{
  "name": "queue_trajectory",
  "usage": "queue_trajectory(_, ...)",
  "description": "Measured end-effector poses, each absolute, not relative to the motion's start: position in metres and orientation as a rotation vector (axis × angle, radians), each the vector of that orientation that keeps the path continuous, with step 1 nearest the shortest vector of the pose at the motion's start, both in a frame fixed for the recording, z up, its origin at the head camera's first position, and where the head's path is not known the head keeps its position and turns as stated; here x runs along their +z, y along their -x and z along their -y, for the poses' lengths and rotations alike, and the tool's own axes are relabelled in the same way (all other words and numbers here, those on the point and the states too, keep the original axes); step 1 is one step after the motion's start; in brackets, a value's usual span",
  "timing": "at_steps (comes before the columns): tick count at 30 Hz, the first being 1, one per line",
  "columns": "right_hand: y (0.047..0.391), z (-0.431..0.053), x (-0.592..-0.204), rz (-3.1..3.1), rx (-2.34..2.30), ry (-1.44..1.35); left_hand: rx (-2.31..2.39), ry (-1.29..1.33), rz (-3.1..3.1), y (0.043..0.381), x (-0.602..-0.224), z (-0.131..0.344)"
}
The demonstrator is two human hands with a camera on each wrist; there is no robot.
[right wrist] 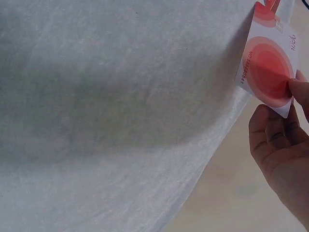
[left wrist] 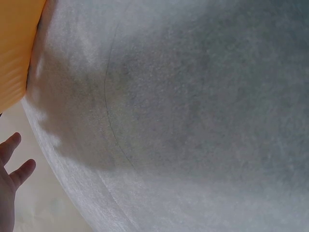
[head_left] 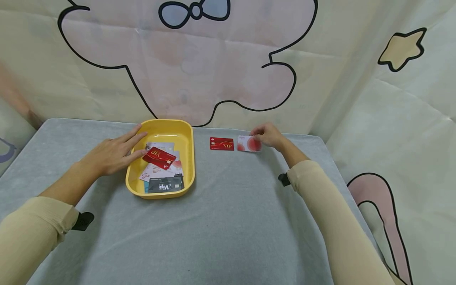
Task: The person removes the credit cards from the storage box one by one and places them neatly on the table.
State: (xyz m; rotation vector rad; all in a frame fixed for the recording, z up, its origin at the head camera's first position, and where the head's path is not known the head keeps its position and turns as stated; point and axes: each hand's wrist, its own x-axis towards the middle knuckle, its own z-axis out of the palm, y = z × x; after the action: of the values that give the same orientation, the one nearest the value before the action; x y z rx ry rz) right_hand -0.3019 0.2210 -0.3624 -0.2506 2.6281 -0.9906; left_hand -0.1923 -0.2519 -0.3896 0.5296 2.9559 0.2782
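My right hand (head_left: 268,136) pinches the right end of a white card with pink-red circles (head_left: 246,143), just right of a red VIP card (head_left: 221,144) on the table. In the right wrist view the card (right wrist: 266,63) tilts up, with the thumb on its face and the other fingers curled below. My left hand (head_left: 112,154) spreads its straight fingers over the left rim of a yellow plastic tray (head_left: 189,158). Its thumb tip comes close to a red VIP card (head_left: 158,157) lying on other cards. A dark grey Vip card (head_left: 164,185) lies at the tray's near end.
A grey cloth (head_left: 221,229) covers the table. Behind its far edge hangs a pale printed curtain (head_left: 213,71) with black outlines, and more of it runs down the right side. Each sleeve has a black piece at the wrist (head_left: 83,221).
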Motion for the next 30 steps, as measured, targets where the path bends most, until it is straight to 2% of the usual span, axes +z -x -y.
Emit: queue_trajectory(30, 0.319, -0.207, -0.394, -2.711, -0.885, 0.153, 0.281, -0.528, -2.964, 0.193, -0.391, 0.252)
